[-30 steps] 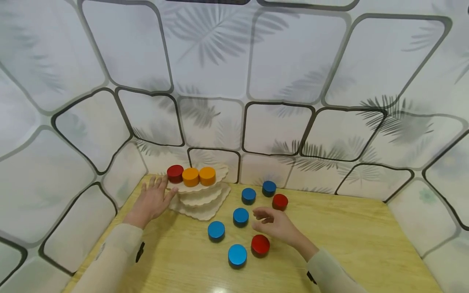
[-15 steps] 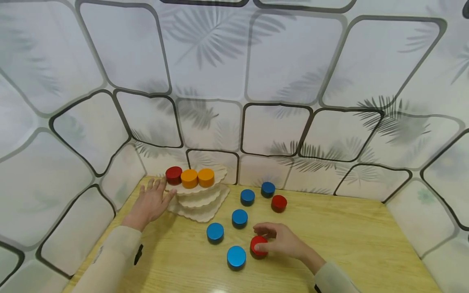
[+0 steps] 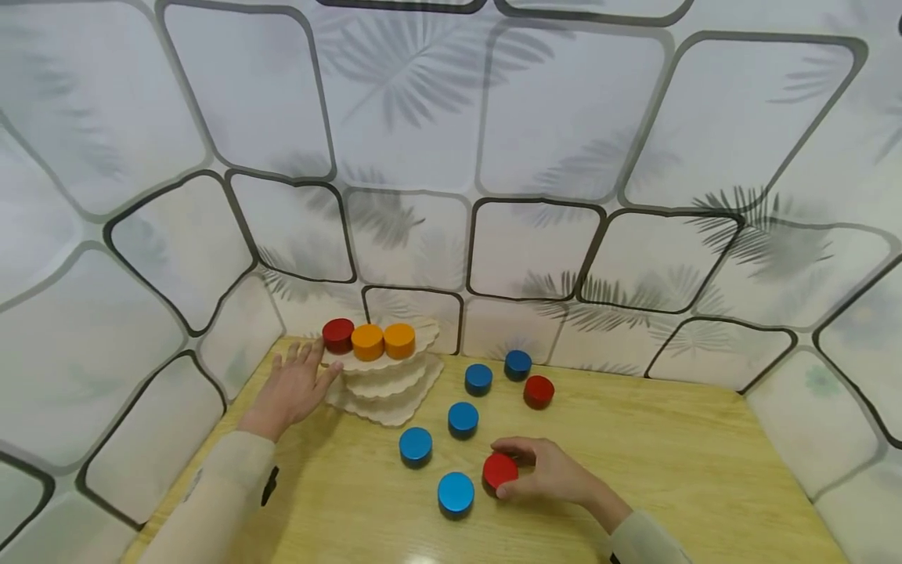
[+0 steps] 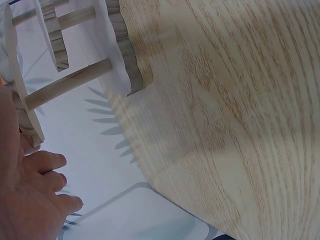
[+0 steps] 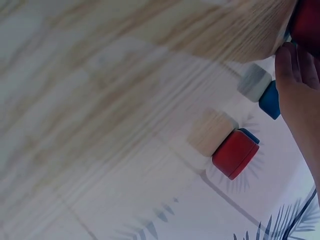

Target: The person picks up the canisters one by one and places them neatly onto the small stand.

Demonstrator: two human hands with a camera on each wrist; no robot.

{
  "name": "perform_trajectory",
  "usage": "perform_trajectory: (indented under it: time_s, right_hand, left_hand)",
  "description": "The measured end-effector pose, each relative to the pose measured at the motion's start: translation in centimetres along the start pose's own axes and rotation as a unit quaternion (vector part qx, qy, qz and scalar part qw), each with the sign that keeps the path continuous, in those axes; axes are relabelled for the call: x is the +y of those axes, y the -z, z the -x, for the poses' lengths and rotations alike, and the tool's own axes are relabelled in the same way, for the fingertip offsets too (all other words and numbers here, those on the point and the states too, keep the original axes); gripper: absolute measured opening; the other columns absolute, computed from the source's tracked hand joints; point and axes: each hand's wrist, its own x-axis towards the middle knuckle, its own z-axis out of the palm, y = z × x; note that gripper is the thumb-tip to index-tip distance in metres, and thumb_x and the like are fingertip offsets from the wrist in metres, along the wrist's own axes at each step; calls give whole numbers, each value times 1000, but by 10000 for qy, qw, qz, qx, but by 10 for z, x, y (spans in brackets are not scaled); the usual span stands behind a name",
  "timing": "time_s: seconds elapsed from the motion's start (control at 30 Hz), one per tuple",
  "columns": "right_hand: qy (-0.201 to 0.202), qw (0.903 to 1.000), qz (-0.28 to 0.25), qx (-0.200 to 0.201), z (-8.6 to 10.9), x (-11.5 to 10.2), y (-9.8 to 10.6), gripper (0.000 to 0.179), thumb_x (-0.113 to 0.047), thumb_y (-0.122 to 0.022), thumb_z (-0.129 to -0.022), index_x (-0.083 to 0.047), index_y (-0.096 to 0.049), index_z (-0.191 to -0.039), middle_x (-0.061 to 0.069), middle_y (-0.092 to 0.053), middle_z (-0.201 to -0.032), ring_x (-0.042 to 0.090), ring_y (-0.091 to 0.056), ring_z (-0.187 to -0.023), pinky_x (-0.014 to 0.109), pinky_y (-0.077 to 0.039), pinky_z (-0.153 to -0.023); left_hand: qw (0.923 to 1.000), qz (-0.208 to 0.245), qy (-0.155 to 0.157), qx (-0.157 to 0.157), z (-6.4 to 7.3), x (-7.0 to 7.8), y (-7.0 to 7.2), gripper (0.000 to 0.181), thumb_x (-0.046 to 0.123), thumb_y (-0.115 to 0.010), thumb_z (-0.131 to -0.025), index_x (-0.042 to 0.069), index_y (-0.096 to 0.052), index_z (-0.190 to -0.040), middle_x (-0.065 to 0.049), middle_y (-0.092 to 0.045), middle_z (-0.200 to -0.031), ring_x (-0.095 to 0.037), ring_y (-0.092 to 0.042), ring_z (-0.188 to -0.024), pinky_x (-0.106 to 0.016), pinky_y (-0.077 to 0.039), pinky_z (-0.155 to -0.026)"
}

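Note:
My right hand holds a short red cylinder on the wooden table, thumb at its near side and fingers at its far side. In the right wrist view that red cylinder shows at the top corner, by the fingertips. My left hand rests at the left end of a tiered wooden stand, fingers spread and thumb by its top shelf edge. On that top shelf sit a darker red cylinder and two orange ones. Dowels between the shelves show in the left wrist view.
Several blue cylinders stand on the wooden table between the stand and my right hand. Another red cylinder stands further back beside them. Patterned walls enclose the table at the back and both sides.
My right hand has come down and toward me from above the table, its fingers now around the near red cylinder. The left hand has stayed at the stand.

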Motion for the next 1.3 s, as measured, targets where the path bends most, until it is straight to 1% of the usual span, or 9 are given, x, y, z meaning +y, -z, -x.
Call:
perform_trajectory:
  time_s: [0.1,0.23,0.4,0.53,0.63,0.83,1.07,1.3]
  right_hand:
    - [-22,9999,151,-41,0,0,1,67,-32,-86,-88,-12,-61,-148,5,-65,-147,26,-61,-131,29,-49,-110]
    - [-47,9997,212,-130,1,0,1,68,-32,-87,-88,-13,-61,-148,3,-65,-147,25,-61,-131,30,-48,-111]
    - [-2,9996,191,-195,2,2,0,68,-31,-86,-89,-13,-60,-149,3,-64,-147,25,-61,-130,26,-47,-110]
    - [48,9996,151,-237,4,4,0,67,-30,-86,-90,-13,-60,-149,3,-65,-146,22,-62,-130,21,-47,-109]
    - [78,9996,128,-251,4,5,0,66,-30,-86,-90,-13,-60,-149,2,-66,-145,19,-62,-129,20,-46,-109]
    - [-27,9997,170,-167,2,6,1,62,-29,-86,-89,-18,-63,-146,-2,-68,-139,17,-63,-125,21,-47,-108]
    - [-46,9997,164,-154,1,5,2,61,-29,-87,-89,-18,-64,-144,-3,-69,-138,19,-63,-125,23,-47,-108]
    - [-94,9997,173,-146,1,4,1,59,-28,-87,-89,-20,-65,-143,-5,-70,-135,17,-63,-123,24,-47,-107]
  left_hand:
    - [10000,-35,-20,15,-1,0,0,81,55,-28,-114,-8,-23,-164,-37,-31,-165,-60,-23,-154,-79,-16,-122]
    - [10000,-57,6,-5,-1,0,0,81,55,-28,-114,-8,-23,-164,-36,-31,-165,-60,-23,-154,-78,-17,-122]
    - [10000,-57,11,1,-1,0,-1,81,55,-28,-114,-8,-24,-164,-36,-32,-165,-59,-24,-154,-79,-18,-121]
    - [10000,-78,16,-10,0,0,-1,80,54,-29,-114,-8,-24,-164,-36,-33,-165,-59,-24,-154,-79,-18,-121]
    - [10000,-86,10,-16,0,0,-1,80,54,-29,-114,-8,-24,-164,-36,-33,-165,-59,-25,-154,-78,-18,-122]
    - [10000,-95,-2,-3,-1,-1,2,79,54,-29,-114,-8,-24,-164,-36,-32,-165,-59,-24,-154,-78,-17,-122]
    - [9999,-129,-5,-65,-3,1,5,79,54,-29,-114,-8,-23,-164,-36,-31,-165,-59,-23,-154,-78,-17,-122]
    - [9999,-143,3,-84,-3,1,4,79,53,-30,-114,-8,-24,-164,-37,-32,-165,-59,-24,-154,-78,-17,-122]
